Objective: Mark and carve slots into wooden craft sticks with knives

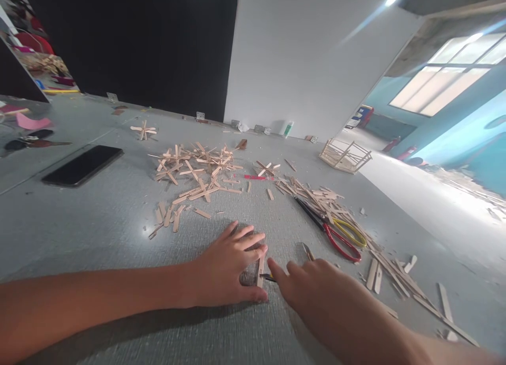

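Observation:
My left hand (229,265) lies low over the table, holding a short flat wooden craft stick (260,273) down between its fingertips at the far end and its thumb at the near end. A small slot or mark shows in the stick. Closed fingers of my right hand (320,288) grip a craft knife (270,277) with a dark blade and a bit of yellow; its tip meets the stick's right side. The knife's handle is mostly hidden by the hand. Just beyond my right knuckles, a pointed metal tool (307,252) lies partly hidden.
Scissors (330,230) with red and yellow handles lie right, beside a long pile of sticks (379,259). Crossed stick pieces (197,167) are heaped ahead. A phone (83,166) lies left. A stick frame (345,156) and glue bottle (288,129) stand near the back panel (304,54).

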Demonstrator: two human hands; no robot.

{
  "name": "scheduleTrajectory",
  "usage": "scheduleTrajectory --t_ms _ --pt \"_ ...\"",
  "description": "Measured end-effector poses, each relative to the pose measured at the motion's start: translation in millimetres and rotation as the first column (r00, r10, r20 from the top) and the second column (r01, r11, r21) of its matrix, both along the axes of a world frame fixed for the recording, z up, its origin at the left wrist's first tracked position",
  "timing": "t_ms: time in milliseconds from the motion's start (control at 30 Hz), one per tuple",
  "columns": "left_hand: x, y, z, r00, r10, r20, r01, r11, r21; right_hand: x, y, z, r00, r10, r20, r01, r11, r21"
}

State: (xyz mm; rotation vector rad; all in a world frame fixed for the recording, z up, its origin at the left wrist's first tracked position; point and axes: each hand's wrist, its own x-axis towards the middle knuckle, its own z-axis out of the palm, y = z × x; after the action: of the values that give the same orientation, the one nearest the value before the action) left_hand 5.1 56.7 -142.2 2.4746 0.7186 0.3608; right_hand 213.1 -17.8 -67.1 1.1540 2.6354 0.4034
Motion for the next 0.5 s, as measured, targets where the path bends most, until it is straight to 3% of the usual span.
scheduleTrajectory --t_ms 133,267,367,500 --pt "0.0 0.8 1.2 1.000 -0.010 -0.001 0.010 1.000 0.009 24.6 -6.9 -12.9 0.999 0.031 -0.030 -0.029 0.996 0.087" --pt "-0.3 2.0 0.5 1.000 -0.019 0.009 0.019 1.000 0.017 36.0 -9.1 -24.7 0.996 0.065 -0.055 -0.061 0.995 0.074" --pt "-0.5 2.5 -1.1 1.000 -0.019 0.006 0.018 0.999 0.027 26.8 -7.0 -20.6 0.999 0.041 -0.029 -0.038 0.996 0.078" --pt "-1.3 2.2 -3.4 1.000 -0.013 0.010 0.013 1.000 0.014 -6.0 2.1 -5.8 0.998 -0.063 0.032 0.062 0.998 0.024"
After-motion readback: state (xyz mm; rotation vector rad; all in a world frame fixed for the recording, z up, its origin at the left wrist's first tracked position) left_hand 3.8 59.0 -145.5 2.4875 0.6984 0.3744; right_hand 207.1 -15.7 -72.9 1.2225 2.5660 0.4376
